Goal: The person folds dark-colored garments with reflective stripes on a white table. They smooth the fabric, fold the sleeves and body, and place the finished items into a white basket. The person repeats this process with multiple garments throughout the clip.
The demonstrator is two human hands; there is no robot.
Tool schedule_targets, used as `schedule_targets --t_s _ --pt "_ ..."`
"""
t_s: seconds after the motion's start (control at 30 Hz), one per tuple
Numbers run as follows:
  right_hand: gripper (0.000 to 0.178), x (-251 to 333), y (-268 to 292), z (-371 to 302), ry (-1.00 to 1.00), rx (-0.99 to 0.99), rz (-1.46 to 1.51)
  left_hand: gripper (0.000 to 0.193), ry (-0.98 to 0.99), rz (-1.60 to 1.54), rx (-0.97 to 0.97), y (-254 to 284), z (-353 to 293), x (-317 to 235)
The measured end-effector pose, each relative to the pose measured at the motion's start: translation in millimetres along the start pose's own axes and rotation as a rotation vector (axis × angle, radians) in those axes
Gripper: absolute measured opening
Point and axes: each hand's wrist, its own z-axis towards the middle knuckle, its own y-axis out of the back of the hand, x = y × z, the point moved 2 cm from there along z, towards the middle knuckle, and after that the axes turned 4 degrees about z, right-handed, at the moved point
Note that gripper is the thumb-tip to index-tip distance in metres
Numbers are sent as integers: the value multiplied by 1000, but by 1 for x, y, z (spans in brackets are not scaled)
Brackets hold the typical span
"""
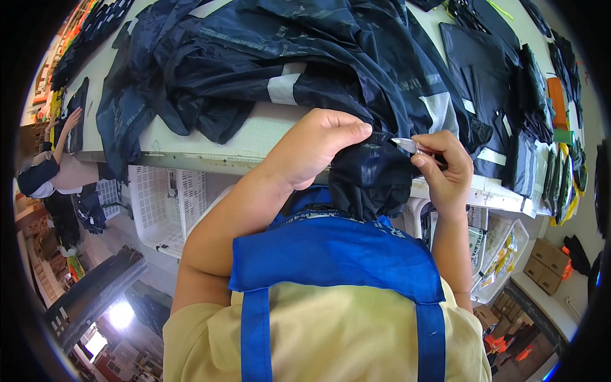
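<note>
A dark navy garment (254,48) of thin, slightly shiny fabric with pale grey reflective strips lies heaped on the table, and part of it hangs over the front edge toward my body. My left hand (315,143) is closed on the hanging part, pinching the fabric between thumb and fingers. Just right of that pinch, my right hand (447,167) holds small metal thread snips (403,144). Their pointed blades aim left and lie close beside the fabric; whether they touch it I cannot tell. The snips' handle is mostly hidden in my fingers.
The white table (267,124) has a metal front edge. Folded dark garments (468,57) lie at right. White plastic baskets (156,200) stand below the table. Another person's arm (71,121) reaches onto the table at far left. Cardboard boxes (546,264) sit at far right.
</note>
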Motion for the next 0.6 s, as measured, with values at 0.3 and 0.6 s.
schedule_targets --t_s 0.3,0.6 --pt "32 3 0 2 128 61 -136 29 -34 52 -5 0 1 1" --pt "31 13 -1 5 212 59 -257 27 -30 217 -56 -1 3 6"
